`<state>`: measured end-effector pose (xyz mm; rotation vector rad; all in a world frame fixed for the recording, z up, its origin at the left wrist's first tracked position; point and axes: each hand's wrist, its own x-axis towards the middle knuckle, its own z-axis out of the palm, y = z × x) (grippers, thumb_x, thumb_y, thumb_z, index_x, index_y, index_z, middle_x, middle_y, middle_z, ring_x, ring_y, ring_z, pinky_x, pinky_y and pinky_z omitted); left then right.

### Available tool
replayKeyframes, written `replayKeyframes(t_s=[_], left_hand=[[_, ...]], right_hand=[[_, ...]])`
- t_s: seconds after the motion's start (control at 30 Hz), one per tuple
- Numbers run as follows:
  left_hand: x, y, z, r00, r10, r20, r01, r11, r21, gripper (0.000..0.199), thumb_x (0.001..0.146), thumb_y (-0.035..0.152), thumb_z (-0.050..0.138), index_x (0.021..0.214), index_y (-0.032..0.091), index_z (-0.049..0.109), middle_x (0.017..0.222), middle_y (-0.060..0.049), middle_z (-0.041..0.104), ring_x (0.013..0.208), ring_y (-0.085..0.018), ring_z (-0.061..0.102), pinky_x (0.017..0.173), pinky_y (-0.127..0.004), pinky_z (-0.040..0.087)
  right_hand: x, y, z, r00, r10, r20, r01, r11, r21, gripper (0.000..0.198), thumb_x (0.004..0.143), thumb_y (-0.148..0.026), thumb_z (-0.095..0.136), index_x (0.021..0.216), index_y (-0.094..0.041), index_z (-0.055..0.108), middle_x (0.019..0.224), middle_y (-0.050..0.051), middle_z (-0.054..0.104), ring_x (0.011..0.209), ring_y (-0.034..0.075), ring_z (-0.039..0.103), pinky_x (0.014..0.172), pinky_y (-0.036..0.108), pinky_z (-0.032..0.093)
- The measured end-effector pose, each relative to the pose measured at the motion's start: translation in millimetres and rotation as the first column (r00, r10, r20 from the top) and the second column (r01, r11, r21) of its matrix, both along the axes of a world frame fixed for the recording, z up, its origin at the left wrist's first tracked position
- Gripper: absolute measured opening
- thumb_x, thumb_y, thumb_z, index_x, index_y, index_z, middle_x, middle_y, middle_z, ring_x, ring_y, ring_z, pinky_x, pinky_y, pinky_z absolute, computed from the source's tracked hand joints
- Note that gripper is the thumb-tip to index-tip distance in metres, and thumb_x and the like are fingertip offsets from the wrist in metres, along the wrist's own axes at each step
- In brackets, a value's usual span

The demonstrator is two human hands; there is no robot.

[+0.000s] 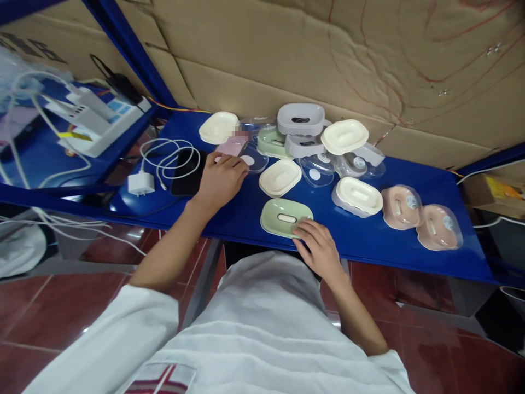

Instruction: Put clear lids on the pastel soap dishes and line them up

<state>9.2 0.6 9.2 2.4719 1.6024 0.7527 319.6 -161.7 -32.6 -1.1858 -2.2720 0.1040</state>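
On the long blue table (240, 219), we see a lot of little things set out. Most of it is a pile of dishes (270, 144) at the back, with a gray dish (301, 112) sitting up high. These parts look loose and mixed up, so we guess they are not finished. Near the right end, two pink boxes (440, 229) wear clear lids (454, 221), and to us those two look all put together.

The left hand (223, 178) is bent over the near end of a pink flat thing (230, 146), maybe a phone. We cannot tell if it is holding on. The right hand (318, 243) has its fingers on the right side of the green dish (270, 219), and we cannot tell if it grips. That dish lies near the table's front edge with no clear lid on, so we think it is only partly done.

Next to the pink boxes, a cream tray (361, 196) sits on a gray base (341, 207), also without a lid. Smallest of all is a round white sticker (314, 174) on a loose lid in front of the pile.
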Motion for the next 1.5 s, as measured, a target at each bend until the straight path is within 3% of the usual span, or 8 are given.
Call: replayKeyframes(t_s=[0.1, 0.2, 0.3, 0.4, 0.57, 0.77, 1.03, 1.5], left_hand=[[7, -33, 15.0, 0.895, 0.013, 0.445, -0.01, 1.0, -0.008, 0.016, 0.1, 0.035, 0.072, 0.108, 0.022, 0.078, 0.114, -0.009, 0.082, 0.11, -0.03, 0.078, 0.106, -0.051, 0.059], [29, -91, 27.4, 0.472, 0.053, 0.88, 0.085, 0.991, -0.105, 0.013, 0.097, 0.035, 0.081, 0.102, 0.025, 0.075, 0.111, -0.006, 0.083, 0.1, -0.024, 0.081, 0.089, -0.038, 0.067], [59, -144, 24.4, 0.163, 0.132, 0.978, 0.391, 0.901, -0.187, 0.019, 0.093, 0.039, 0.086, 0.096, 0.026, 0.073, 0.113, -0.005, 0.084, 0.096, -0.025, 0.083, 0.079, -0.039, 0.071], [81, -170, 8.6, 0.083, 0.281, 0.956, 0.581, 0.766, -0.276, 0.031, 0.09, 0.048, 0.089, 0.088, 0.023, 0.071, 0.112, -0.005, 0.084, 0.091, -0.025, 0.084, 0.081, -0.04, 0.072], [73, -170, -13.6, 0.34, 0.26, 0.904, 0.414, 0.821, -0.392, 0.027, 0.099, 0.047, 0.08, 0.103, 0.022, 0.072, 0.125, -0.011, 0.082, 0.11, -0.026, 0.082, 0.097, -0.041, 0.068], [20, -102, -3.1, 0.952, 0.099, 0.291, -0.112, 0.993, 0.03, 0.037, 0.107, 0.041, 0.063, 0.14, 0.025, 0.066, 0.147, -0.014, 0.071, 0.14, -0.035, 0.064, 0.121, -0.059, 0.047], [-19, 31, 2.1, 0.901, 0.401, -0.165, -0.41, 0.912, -0.021, 0.071, 0.101, 0.067, 0.055, 0.148, 0.013, 0.059, 0.14, -0.03, 0.069, 0.141, -0.053, 0.054, 0.121, -0.08, 0.02], [-10, 22, -6.4, 0.865, 0.417, -0.28, -0.449, 0.892, -0.058, 0.054, 0.097, 0.055, 0.063, 0.13, 0.013, 0.068, 0.129, -0.03, 0.073, 0.134, -0.053, 0.059, 0.119, -0.082, 0.023]], right_hand=[[2, -2, -4, 0.998, -0.045, -0.037, 0.047, 0.998, 0.043, 0.051, 0.105, -0.029, 0.07, 0.154, -0.03, 0.054, 0.153, 0.013, 0.063, 0.153, 0.033, 0.054, 0.12, 0.055, 0.053], [-1, -7, -6, 0.977, -0.069, -0.202, 0.101, 0.983, 0.152, 0.084, 0.099, -0.041, 0.079, 0.169, -0.037, 0.033, 0.178, 0.013, 0.029, 0.166, 0.042, 0.033, 0.125, 0.069, 0.047], [-7, -14, -3, 0.946, 0.001, -0.325, 0.06, 0.982, 0.177, 0.103, 0.092, -0.053, 0.084, 0.173, -0.041, 0.023, 0.183, 0.01, 0.013, 0.167, 0.044, 0.03, 0.125, 0.073, 0.045], [-10, -16, 4, 0.936, 0.012, -0.352, 0.041, 0.989, 0.143, 0.09, 0.093, -0.05, 0.084, 0.169, -0.039, 0.036, 0.174, 0.012, 0.035, 0.158, 0.04, 0.047, 0.123, 0.066, 0.052], [5, -6, 14, 0.964, -0.012, -0.266, 0.029, 0.998, 0.061, 0.07, 0.1, -0.043, 0.076, 0.164, -0.035, 0.048, 0.166, 0.014, 0.049, 0.151, 0.038, 0.055, 0.119, 0.059, 0.057], [23, 7, 14, 0.983, -0.075, -0.168, 0.058, 0.993, -0.104, 0.061, 0.103, -0.042, 0.072, 0.161, -0.035, 0.052, 0.17, 0.013, 0.046, 0.157, 0.038, 0.049, 0.125, 0.062, 0.05], [23, 7, 6, 0.985, -0.07, -0.159, 0.035, 0.977, -0.212, 0.057, 0.104, -0.044, 0.072, 0.157, -0.032, 0.054, 0.17, 0.015, 0.047, 0.159, 0.033, 0.048, 0.126, 0.057, 0.05], [24, 8, 5, 0.986, -0.078, -0.147, 0.041, 0.969, -0.242, 0.057, 0.104, -0.046, 0.071, 0.157, -0.033, 0.054, 0.17, 0.014, 0.048, 0.159, 0.034, 0.048, 0.126, 0.059, 0.049]])
